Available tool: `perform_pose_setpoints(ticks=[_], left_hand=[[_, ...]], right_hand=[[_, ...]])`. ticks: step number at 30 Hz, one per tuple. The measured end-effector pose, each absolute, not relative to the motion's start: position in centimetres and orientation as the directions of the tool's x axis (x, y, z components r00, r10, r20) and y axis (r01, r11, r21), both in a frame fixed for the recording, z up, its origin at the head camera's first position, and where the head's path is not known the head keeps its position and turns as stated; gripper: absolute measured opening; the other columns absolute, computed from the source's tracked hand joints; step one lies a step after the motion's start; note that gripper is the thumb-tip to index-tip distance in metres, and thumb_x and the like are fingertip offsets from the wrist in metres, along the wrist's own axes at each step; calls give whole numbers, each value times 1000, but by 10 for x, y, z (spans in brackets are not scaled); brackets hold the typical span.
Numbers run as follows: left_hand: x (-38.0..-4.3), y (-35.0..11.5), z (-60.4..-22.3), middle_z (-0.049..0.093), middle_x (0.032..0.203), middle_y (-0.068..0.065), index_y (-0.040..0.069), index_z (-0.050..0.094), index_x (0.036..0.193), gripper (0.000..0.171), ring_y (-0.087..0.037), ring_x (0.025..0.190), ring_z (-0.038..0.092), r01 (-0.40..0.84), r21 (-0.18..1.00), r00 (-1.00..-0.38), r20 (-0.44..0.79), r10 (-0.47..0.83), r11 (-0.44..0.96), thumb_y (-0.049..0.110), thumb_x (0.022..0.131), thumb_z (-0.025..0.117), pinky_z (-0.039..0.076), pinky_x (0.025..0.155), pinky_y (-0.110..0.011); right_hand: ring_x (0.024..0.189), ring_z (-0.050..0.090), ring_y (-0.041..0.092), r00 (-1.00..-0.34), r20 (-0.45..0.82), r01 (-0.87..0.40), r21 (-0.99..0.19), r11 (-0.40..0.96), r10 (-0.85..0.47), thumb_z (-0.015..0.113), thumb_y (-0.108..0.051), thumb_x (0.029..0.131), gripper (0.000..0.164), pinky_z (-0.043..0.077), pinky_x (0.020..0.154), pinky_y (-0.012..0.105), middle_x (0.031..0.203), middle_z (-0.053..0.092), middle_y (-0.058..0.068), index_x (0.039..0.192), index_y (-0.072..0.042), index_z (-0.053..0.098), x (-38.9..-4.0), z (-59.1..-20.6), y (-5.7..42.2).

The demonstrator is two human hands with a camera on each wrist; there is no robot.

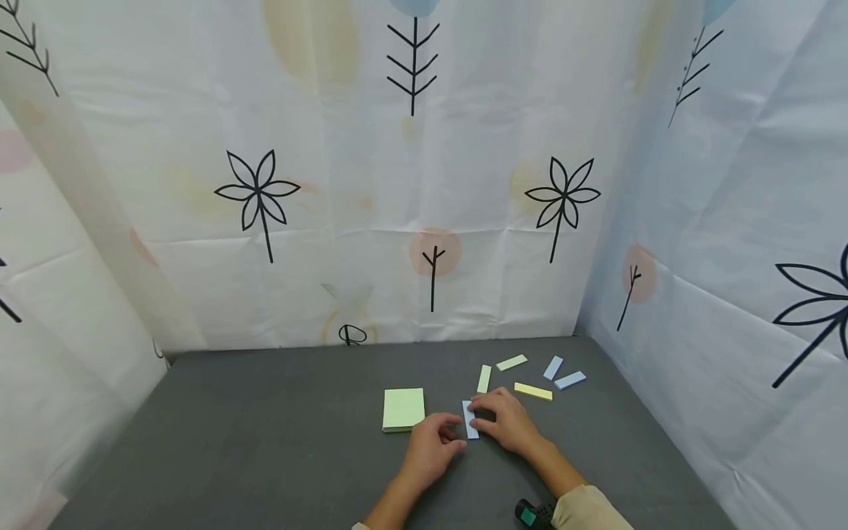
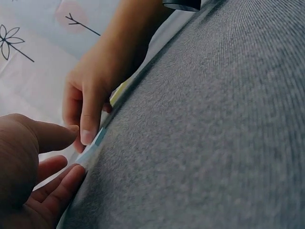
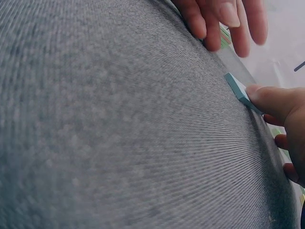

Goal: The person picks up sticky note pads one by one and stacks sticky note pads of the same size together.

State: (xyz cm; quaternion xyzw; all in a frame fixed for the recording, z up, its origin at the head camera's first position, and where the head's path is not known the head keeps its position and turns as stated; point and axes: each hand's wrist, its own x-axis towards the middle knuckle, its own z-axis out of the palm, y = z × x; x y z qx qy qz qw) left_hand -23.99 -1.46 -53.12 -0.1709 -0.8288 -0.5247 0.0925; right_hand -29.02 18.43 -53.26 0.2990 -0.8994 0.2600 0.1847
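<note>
A narrow light-blue sticky-note pad [image 1: 471, 427] lies on the grey table, between the two hands. From its right side, the right hand [image 1: 509, 421] holds it with thumb and forefinger; the right wrist view shows the thumb against the blue pad [image 3: 236, 90]. Just left of the pad, the left hand [image 1: 429, 450] has its fingers loosely bent and nothing in them. In the left wrist view the left hand's fingers [image 2: 57, 137] are near the right hand [image 2: 97, 86]. A square light-green sticky-note stack [image 1: 403, 408] lies behind the left hand, partly covered by it.
Beyond the right hand lie two pale-green strips [image 1: 484, 379], a yellow strip [image 1: 533, 391] and two more blue strips [image 1: 570, 380]. A black device with a green patch [image 1: 528, 515] sits by the right wrist. Patterned white cloth [image 1: 344, 184] encloses the grey table [image 1: 265, 442].
</note>
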Motion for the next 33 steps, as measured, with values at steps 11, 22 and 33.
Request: perform_pose_setpoints(ticks=[11, 22, 33], left_hand=[[-249, 1, -537, 62, 87, -1, 11, 72, 102, 37, -3, 66, 52, 420, 754, -904, 398, 158, 504, 3, 69, 86, 45, 60, -23], [-255, 9, -541, 65, 98, -1, 9, 73, 102, 39, 0, 66, 53, 445, 650, -878, 452, 157, 615, 5, 65, 87, 45, 61, -21], [-257, 8, -535, 66, 107, -4, 9, 75, 102, 35, 2, 63, 50, 400, 619, -907, 375, 193, 676, 10, 69, 86, 43, 59, -22]], right_hand=[[87, 57, 19, -728, 543, -649, -345, 678, -420, 81, -12, 77, 22, 48, 76, 41, 99, 72, 2, 98, -12, 75, -295, -534, 187], [88, 59, 21, -741, 581, -620, -399, 675, -337, 80, -5, 75, 19, 48, 77, 43, 96, 72, 3, 93, -9, 75, -294, -537, 188], [91, 59, 25, -777, 590, -536, -435, 723, -220, 80, 0, 74, 25, 47, 83, 46, 97, 70, 6, 97, -5, 73, -305, -534, 192]])
